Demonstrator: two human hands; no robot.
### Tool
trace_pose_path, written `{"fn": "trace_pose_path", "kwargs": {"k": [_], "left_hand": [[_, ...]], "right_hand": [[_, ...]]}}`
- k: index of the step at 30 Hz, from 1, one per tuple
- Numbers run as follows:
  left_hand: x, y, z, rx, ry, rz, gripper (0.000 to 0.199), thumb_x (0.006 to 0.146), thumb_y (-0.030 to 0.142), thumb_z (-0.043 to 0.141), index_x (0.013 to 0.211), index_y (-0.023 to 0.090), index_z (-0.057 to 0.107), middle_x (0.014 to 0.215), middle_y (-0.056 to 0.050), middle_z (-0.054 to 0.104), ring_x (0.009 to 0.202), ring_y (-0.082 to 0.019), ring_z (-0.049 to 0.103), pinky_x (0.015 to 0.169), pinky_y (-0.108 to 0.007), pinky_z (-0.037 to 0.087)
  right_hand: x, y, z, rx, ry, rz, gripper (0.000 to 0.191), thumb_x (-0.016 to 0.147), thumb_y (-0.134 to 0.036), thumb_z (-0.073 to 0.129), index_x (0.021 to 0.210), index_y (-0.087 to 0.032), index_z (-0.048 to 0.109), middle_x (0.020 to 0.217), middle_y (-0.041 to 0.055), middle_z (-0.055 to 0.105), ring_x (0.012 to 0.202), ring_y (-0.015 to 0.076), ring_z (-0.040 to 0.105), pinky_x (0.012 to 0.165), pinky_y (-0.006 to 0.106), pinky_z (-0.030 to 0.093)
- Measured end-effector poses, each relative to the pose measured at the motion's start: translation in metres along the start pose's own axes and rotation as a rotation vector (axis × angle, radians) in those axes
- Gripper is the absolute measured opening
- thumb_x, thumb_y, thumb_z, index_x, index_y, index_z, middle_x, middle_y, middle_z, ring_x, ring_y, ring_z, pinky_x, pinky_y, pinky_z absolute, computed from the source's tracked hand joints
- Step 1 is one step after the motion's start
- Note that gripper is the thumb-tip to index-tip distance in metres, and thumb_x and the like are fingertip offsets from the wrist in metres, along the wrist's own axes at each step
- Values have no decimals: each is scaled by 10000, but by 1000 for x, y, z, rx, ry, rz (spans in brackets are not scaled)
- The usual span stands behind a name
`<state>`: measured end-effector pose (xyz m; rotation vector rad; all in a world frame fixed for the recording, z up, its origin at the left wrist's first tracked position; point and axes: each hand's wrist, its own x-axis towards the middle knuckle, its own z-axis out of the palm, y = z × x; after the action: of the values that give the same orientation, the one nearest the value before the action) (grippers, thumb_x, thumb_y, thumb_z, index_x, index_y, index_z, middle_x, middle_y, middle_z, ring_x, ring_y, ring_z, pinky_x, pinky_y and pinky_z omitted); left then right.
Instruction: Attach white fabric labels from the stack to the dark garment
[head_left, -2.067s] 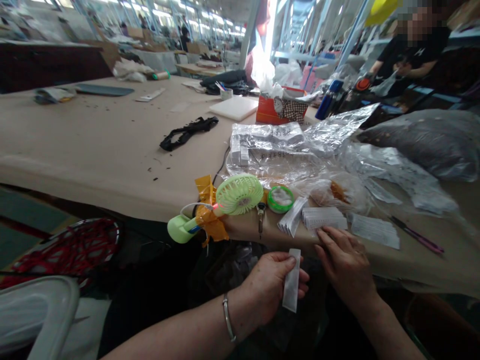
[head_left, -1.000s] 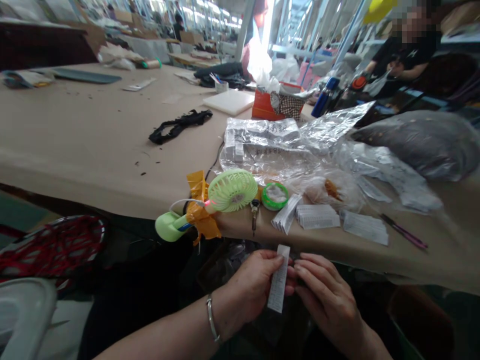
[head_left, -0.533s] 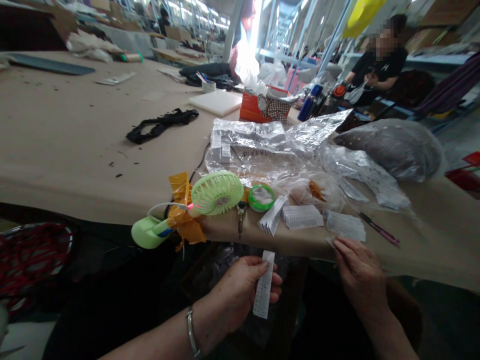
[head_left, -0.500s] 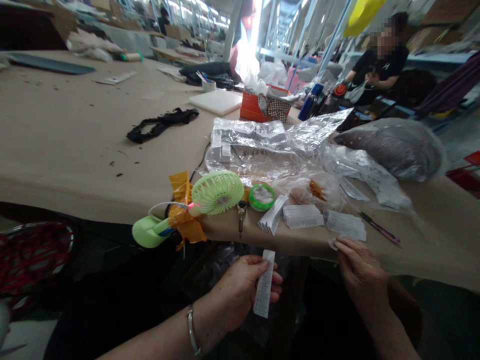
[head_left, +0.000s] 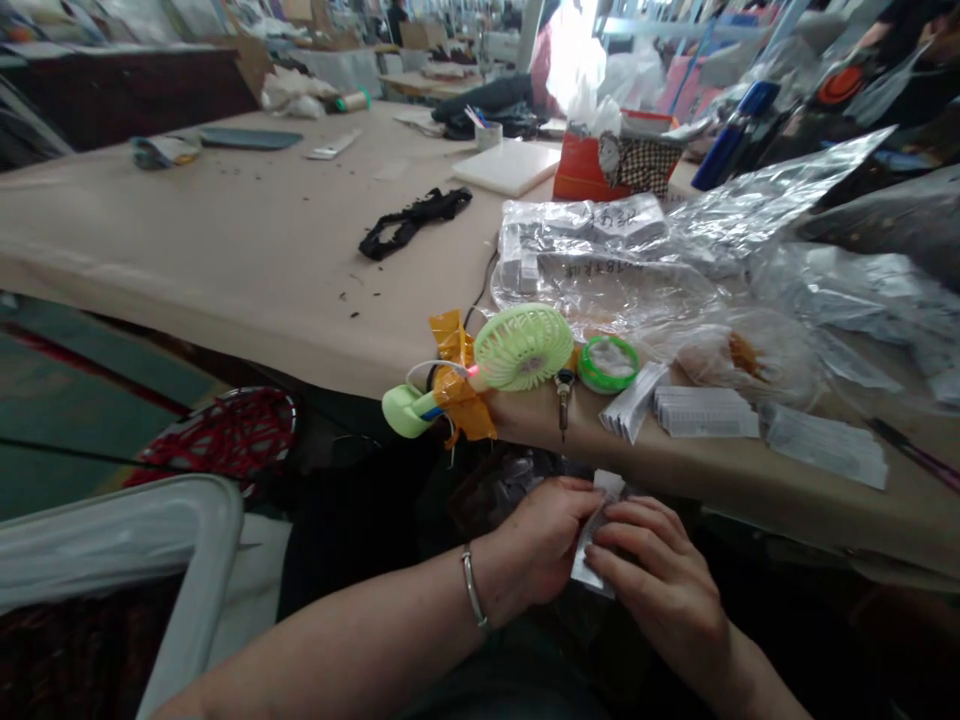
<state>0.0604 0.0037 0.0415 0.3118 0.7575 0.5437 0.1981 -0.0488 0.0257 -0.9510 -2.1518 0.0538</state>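
Note:
Below the table's front edge, my left hand [head_left: 541,540] is closed on a narrow white printed label strip [head_left: 594,572]. My right hand [head_left: 660,565] has its fingers pressed on the same strip from the right. The strip hangs tilted between the hands, its top end sticking up past the fingers. On the table edge above lie a fanned stack of labels [head_left: 634,402], a middle stack of printed labels [head_left: 706,412] and a right stack [head_left: 827,443]. Beside them are a green round container [head_left: 608,364] with white stuff in it and a pointed tool [head_left: 563,403].
A green fan [head_left: 523,347] is taped to the table edge [head_left: 315,362]. Clear plastic bags [head_left: 607,290] lie behind the labels. A black cloth piece [head_left: 414,222], a white block [head_left: 507,166] and a red box [head_left: 581,165] stand farther back. A white bin [head_left: 214,535] is at lower left.
The view has turned left. My right hand has moved from the table edge by the right label stack to the strip in my left hand, and now touches it.

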Motion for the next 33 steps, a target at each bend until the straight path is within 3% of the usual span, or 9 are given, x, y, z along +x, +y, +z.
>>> {"fn": "trace_pose_path", "kwargs": {"k": [9,13,19,22,25,27,30,33], "left_hand": [[-4,-1,-4,-27,70,56,202,623,238,744,671,117,589,627,-14,579,543,-91,517,502,-207,307],[-6,-1,-5,-51,26,46,297,668,360,753,691,116,585,637,-10,566,543,-87,511,510,-205,331],[-2,-5,-9,-37,42,50,179,688,228,718,710,98,597,650,-16,576,540,-72,523,507,-175,360],[-3,-5,-10,8,60,34,160,754,251,662,766,99,611,650,-25,594,525,-95,553,528,-212,432],[-8,-4,-9,109,25,-2,239,809,328,620,882,100,629,711,-60,641,536,-128,591,557,-274,494],[-11,-4,-9,143,-3,-8,256,822,342,606,900,100,631,719,-66,645,528,-125,591,554,-274,497],[-16,-5,-11,146,-76,-26,267,812,363,626,868,102,630,708,-66,639,513,-120,587,548,-269,492],[-18,-5,-17,118,-225,-99,334,760,414,692,876,109,623,728,-74,645,543,-141,617,569,-286,506]], "right_hand": [[0,3,-6,-52,-123,-34,211,853,-71,551,953,-205,679,895,31,726,967,174,650,961,378,449],[3,3,-7,-66,-131,-44,194,873,-95,534,953,-207,670,891,32,728,985,177,652,943,366,466],[-2,-1,-5,-23,-108,-11,245,848,-91,579,1060,-198,638,946,39,726,1002,191,648,952,378,478],[-8,1,-5,50,19,198,283,836,-184,623,1118,-203,607,1030,77,696,1018,223,639,906,390,515],[-9,8,-4,205,150,647,203,848,-301,607,1029,-210,618,978,78,682,909,210,658,781,327,554],[-6,14,-2,422,143,900,199,834,-365,620,951,-205,623,843,45,677,760,175,657,660,267,551],[-1,16,5,737,104,1075,212,798,-396,661,791,-190,612,699,3,628,606,123,591,551,220,509],[2,9,11,856,177,1166,238,768,-396,692,721,-184,593,675,-4,594,568,110,548,501,214,476]]}}
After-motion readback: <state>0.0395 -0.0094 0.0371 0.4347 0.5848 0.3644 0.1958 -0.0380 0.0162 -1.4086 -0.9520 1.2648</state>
